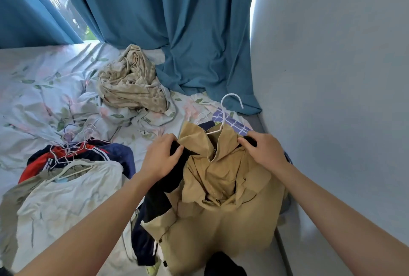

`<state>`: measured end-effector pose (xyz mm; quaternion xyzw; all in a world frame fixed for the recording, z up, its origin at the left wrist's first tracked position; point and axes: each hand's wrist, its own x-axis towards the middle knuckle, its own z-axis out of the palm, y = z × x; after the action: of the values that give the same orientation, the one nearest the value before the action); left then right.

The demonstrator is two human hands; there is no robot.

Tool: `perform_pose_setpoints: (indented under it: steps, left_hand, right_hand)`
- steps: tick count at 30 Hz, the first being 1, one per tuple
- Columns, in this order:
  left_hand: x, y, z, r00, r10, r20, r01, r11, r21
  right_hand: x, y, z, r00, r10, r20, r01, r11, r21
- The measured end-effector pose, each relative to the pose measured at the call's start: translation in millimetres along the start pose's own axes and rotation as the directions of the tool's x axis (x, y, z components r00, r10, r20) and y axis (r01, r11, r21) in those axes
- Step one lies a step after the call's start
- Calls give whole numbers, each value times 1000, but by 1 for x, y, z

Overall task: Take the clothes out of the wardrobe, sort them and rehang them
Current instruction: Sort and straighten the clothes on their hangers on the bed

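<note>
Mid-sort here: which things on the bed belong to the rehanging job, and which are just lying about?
Job: tan jacket on white hanger, gripped by left hand and right hand; hangered clothes pile.
Lying about: crumpled beige blanket, blue curtain, floral bedsheet.

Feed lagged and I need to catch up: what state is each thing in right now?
Tan jacket: on a white hanger, lying on the bed, collar open.
Left hand: grips the jacket's left shoulder.
Right hand: grips its right shoulder.
Pile: hung clothes lying flat on the bed.
Beige cloth: crumpled, no hanger seen.
Curtain: partly drawn.
</note>
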<state>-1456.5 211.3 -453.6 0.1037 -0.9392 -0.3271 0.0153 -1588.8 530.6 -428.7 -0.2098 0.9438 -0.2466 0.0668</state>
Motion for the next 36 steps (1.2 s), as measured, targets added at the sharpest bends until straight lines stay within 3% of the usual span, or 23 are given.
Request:
perform_pose_setpoints:
  steps: [8,15,19,27,36]
  left_hand:
    - [84,-61,116,986,-165,-28,167,978,127]
    - [106,-87,172,947,-290,138,247,932,266]
    - [95,-84,163,938,-312,150,263,924,279]
    - [52,-93,116,931,-359,68,327,901,286]
    - [-56,-176,54,845,-534,-34,520,805,286]
  right_hand:
    - [113,96,116,991,26,132,-19,998,-56]
    - [142,133,173,982,-3,191,63,949,-309]
    - [131,107,180,952,-52,301,131,960,-247]
    - [118,38,194,915,-86,394,125,989,-74]
    - [88,-84,257,844,-215,491,269,962,-40]
